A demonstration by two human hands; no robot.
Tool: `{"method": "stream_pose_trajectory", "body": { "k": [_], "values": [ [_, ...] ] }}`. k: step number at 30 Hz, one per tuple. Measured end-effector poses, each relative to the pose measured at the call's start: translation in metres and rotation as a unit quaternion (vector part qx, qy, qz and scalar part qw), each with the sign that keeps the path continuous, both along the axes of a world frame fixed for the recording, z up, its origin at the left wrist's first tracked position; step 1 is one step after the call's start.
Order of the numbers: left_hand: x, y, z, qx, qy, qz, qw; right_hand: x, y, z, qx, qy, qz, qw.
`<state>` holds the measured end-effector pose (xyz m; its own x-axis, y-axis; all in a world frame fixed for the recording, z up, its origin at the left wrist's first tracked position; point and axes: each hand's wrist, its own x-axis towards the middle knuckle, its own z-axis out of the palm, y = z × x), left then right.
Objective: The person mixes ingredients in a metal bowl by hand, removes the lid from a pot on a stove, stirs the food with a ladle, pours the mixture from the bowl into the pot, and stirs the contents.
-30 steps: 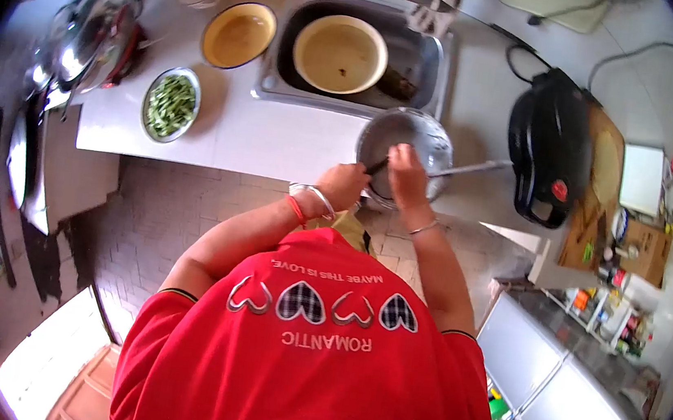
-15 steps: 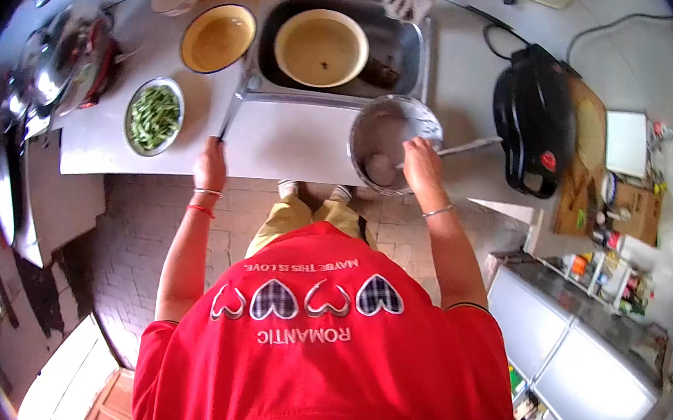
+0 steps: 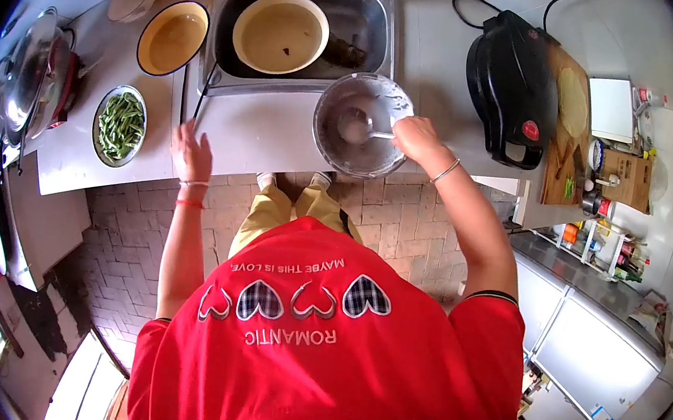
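Observation:
My right hand [image 3: 419,140] is closed around the handle of a ladle [image 3: 355,125]. The ladle's round end sits inside a metal mixing bowl [image 3: 319,138] with pale batter smeared on its walls. That bowl stands on the counter in front of the sink. At the counter's front edge, my left hand [image 3: 191,155] has its fingers apart and holds nothing. Just beyond its fingertips a thin utensil with a black handle [image 3: 204,91] lies against the sink's corner. Left of this hand is an oval dish of chopped green vegetables [image 3: 121,126].
In the steel sink [image 3: 381,46] sits a cream basin [image 3: 319,38] of cloudy water. A yellow bowl [image 3: 201,28] of liquid stands left of it. To the right are a black electric griddle [image 3: 501,88] and a board with a flat pancake [image 3: 572,95]. Pots [image 3: 29,87] stand far left.
My left hand has let go of the black-handled utensil and spread its fingers. With my right hand, the ladle has turned in the mixing bowl. The view has shifted right.

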<state>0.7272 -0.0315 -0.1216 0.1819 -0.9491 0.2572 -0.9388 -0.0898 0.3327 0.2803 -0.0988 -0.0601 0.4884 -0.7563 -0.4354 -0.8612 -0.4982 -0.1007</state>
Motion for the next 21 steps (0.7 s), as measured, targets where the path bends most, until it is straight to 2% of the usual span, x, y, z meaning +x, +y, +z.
{"method": "stream_pose_trajectory", "body": {
  "k": [2, 3, 4, 5, 6, 7, 8, 9, 10, 12, 14, 15, 16, 17, 19, 21],
  "values": [
    [-0.034, 0.010, -0.005, 0.093, 0.255, -0.038, 0.962, 0.003, 0.000, 0.011, 0.055, -0.001, -0.082, 0.995],
    [-0.061, 0.013, 0.014, 0.170, 0.377, -0.075, 0.907, 0.004, 0.001, 0.009, 0.092, -0.015, -0.123, 0.988],
    [-0.090, 0.018, 0.034, 0.244, 0.489, -0.110, 0.830, 0.007, 0.003, 0.006, 0.129, -0.030, -0.163, 0.978],
    [-0.114, 0.025, 0.042, 0.312, 0.608, -0.153, 0.714, 0.009, 0.005, 0.002, 0.166, -0.043, -0.203, 0.964],
    [-0.135, 0.026, 0.052, 0.411, 0.670, -0.166, 0.595, 0.011, 0.007, -0.003, 0.190, -0.057, -0.223, 0.955],
    [-0.158, 0.026, 0.069, 0.482, 0.706, -0.140, 0.499, 0.014, 0.012, -0.008, 0.214, -0.071, -0.243, 0.943],
    [-0.177, 0.028, 0.078, 0.513, 0.722, -0.133, 0.445, 0.016, 0.017, -0.015, 0.238, -0.084, -0.264, 0.931],
    [-0.193, 0.033, 0.070, 0.523, 0.730, -0.144, 0.416, 0.020, 0.021, -0.023, 0.222, -0.102, -0.246, 0.938],
    [-0.203, 0.037, 0.064, 0.538, 0.739, -0.117, 0.389, 0.023, 0.026, -0.030, 0.270, -0.180, -0.296, 0.899],
    [-0.220, 0.038, 0.073, 0.565, 0.752, -0.064, 0.334, 0.042, 0.030, -0.027, 0.328, -0.223, -0.421, 0.816],
    [-0.220, 0.038, 0.078, 0.527, 0.788, -0.042, 0.315, 0.052, 0.037, -0.029, 0.350, -0.304, -0.437, 0.771],
    [-0.213, 0.038, 0.074, 0.512, 0.800, -0.028, 0.312, 0.056, 0.040, -0.022, 0.370, -0.355, -0.456, 0.728],
    [-0.206, 0.037, 0.070, 0.498, 0.810, -0.014, 0.308, 0.053, 0.040, -0.029, 0.270, -0.333, -0.429, 0.795],
    [-0.200, 0.031, 0.088, 0.507, 0.778, 0.013, 0.371, 0.048, 0.039, -0.042, 0.166, -0.304, -0.396, 0.850],
    [-0.184, 0.031, 0.081, 0.503, 0.754, -0.002, 0.423, 0.039, 0.040, -0.052, -0.084, -0.196, -0.299, 0.930],
    [-0.179, 0.030, 0.093, 0.508, 0.726, 0.027, 0.463, 0.031, 0.039, -0.063, -0.135, -0.146, -0.289, 0.937]
  ]
}}
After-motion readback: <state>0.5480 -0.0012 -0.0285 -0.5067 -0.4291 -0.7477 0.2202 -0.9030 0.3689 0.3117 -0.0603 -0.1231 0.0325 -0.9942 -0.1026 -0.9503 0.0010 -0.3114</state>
